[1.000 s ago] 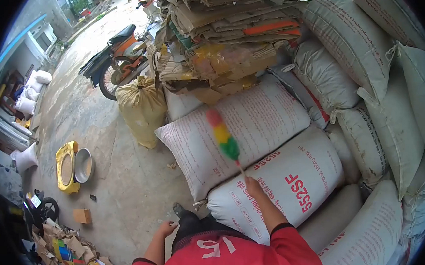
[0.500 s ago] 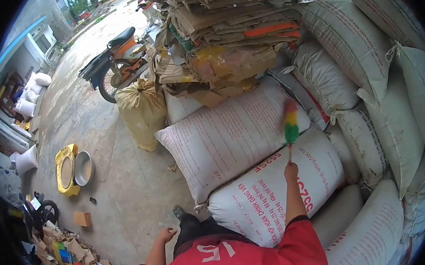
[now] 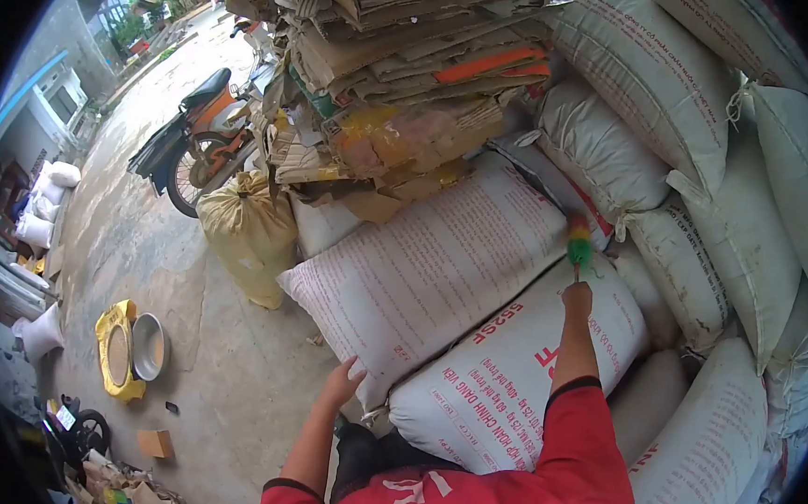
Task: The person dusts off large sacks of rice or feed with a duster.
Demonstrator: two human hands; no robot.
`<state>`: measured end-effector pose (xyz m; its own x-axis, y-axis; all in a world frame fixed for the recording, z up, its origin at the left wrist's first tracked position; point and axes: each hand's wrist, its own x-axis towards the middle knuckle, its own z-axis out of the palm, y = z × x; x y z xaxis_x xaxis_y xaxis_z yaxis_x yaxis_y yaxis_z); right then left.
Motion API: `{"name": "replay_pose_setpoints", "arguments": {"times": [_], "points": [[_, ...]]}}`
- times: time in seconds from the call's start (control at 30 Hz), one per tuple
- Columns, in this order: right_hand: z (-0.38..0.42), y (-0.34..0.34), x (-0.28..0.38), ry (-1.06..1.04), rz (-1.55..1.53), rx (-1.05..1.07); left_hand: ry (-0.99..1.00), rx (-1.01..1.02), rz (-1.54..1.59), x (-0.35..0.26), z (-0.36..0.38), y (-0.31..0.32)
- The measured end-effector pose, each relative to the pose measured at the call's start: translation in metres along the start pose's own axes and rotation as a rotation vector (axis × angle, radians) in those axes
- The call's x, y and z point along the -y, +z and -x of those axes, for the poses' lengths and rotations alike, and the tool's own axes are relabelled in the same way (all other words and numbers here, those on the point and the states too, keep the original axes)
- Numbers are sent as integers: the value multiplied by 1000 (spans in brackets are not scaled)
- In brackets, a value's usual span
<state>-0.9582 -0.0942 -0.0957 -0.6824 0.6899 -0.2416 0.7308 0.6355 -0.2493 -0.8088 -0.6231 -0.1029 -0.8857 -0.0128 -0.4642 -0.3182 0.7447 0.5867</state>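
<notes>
My right hand [image 3: 577, 300] is closed round the handle of a feather duster [image 3: 580, 246] with red, yellow and green bands. The duster's head is over the far end of two stuffed white sacks, close to the gap between them. On the nearer sack [image 3: 497, 390] there is large red print; the farther sack [image 3: 422, 263] carries many rows of small red text. My left hand [image 3: 343, 384] is at the near left corner of the farther sack, its fingers apart. Whether it presses on the cloth is hard to make out.
Flattened cardboard [image 3: 408, 56] is piled high beyond the sacks. More full sacks [image 3: 726, 209] are stacked on the right. A yellow sack [image 3: 248, 236], a motorbike [image 3: 201, 144], a metal basin [image 3: 150, 347] and a small cardboard box [image 3: 155, 443] stand on the concrete at left.
My left hand has moved forward from beside my body to the sack's corner. My right hand has shifted the duster right and slightly down, toward the gap between the sacks.
</notes>
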Motion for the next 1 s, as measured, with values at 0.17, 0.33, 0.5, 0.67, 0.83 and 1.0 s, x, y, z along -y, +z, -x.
{"name": "replay_pose_setpoints", "arguments": {"times": [0.17,0.33,0.5,0.67,0.83,1.0], "points": [[58,-38,60,-195,62,15,158,22,80,-19,-3,3],[18,-16,92,-44,13,5,53,117,91,-2,-6,-12],[37,-36,154,-208,94,-10,182,43,-12,20,-43,-39],[2,-19,192,98,-8,-10,353,67,-427,7,-114,-76],[32,7,194,28,75,43,492,302,-723,7,-167,-90],[90,44,127,458,-243,-22,552,580,-848,-6,-181,-121]]}}
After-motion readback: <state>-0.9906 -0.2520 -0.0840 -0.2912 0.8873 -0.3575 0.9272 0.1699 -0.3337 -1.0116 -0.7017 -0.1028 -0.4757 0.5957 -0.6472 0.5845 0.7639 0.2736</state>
